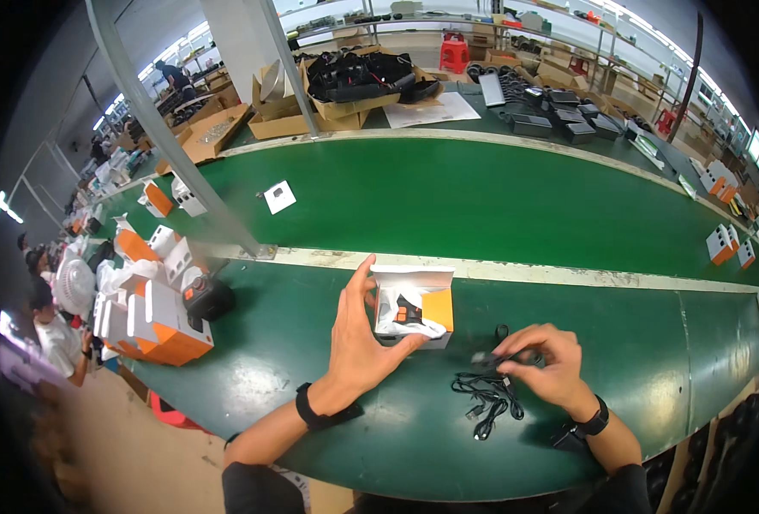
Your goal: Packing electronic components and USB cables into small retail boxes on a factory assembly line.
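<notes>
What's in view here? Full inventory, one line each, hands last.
open box: 1, orange and white, on the green table, something black and orange inside
cable bundle: 1, black, on the table under the right hand
stacked boxes: several, orange and white, table's left end
conveyor belt: 1, green, behind the table
small boxes: a few, orange and white, belt's right end
white card: 1, on the belt
cardboard cartons: several, brown, far bench, black parts inside
left hand: 1, holds the open box's left side
right hand: 1, pinches the cable
</notes>
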A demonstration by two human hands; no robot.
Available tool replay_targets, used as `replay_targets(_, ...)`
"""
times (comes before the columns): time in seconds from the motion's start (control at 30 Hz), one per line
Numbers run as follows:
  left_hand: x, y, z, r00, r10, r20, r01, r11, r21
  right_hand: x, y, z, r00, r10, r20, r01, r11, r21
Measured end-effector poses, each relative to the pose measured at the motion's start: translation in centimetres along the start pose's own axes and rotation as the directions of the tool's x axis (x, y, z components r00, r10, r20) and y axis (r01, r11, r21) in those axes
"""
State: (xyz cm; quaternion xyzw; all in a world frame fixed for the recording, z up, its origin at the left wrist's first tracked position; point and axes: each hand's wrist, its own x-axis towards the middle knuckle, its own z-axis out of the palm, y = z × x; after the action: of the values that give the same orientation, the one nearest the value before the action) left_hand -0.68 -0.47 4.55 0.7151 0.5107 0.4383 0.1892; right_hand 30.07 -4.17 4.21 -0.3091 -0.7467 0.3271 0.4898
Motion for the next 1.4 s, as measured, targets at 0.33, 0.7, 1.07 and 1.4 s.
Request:
replay_targets(0.33, 1.2, 0.0, 1.6, 0.986, -0.068, 0.150, 0.129, 0.885, -0.448, 10.8, 1.3, 4.2, 0.966, 0.053, 0.252, -0.022, 0.992, -0.127)
replay_targets(0.7, 0.9, -2.2, 2.8, 0.964, -0.104, 0.246, 0.213, 0.854, -0.474, 11.2, 2.1, 2.8, 0.969, -0.125, 0.213, 0.174, 0.959, -0.225)
replay_targets(1.07, 0.7, -0.4, 3.6, 0.968, -0.125, 0.219, 0.198, 0.913, -0.356, 10.3, 0.6, -0.6, 0.969, -0.181, 0.169, 0.206, 0.968, -0.145)
replay_targets(1.4, 0.3, 0.2, 3.7, 0.967, -0.169, 0.190, 0.222, 0.926, -0.307, 9.9, -3.8, -2.0, 0.920, -0.121, 0.372, 0.245, 0.920, -0.305)
